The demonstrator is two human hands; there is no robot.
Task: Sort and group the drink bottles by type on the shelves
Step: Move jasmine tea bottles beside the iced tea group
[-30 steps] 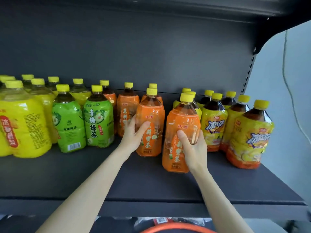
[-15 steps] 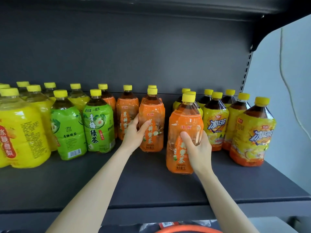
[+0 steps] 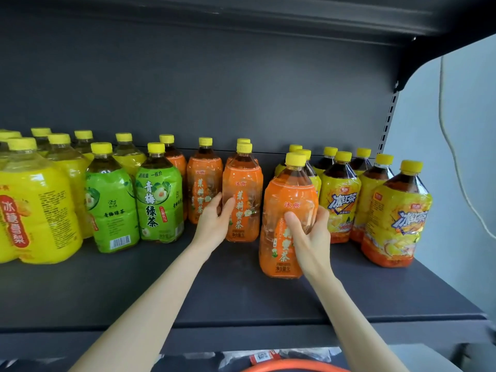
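Yellow-capped bottles line a dark grey shelf. My right hand grips an orange-labelled tea bottle at the front centre, upright on the shelf. My left hand holds the left side of a second orange bottle just behind and to the left, thumb on its label. More orange bottles stand behind them. To the left are two green-labelled bottles and several yellow pear-drink bottles. To the right stand several yellow iced-tea bottles.
The upper shelf's underside overhangs the bottles. The shelf's right end is open beside a slotted upright and a pale wall with a hanging cable. Below the shelf edge an orange rim and packaged items show.
The view has shifted slightly. The left-hand orange bottle has slid back towards the other orange bottles; the right hand keeps its grip on the front bottle, which stays roughly in place.
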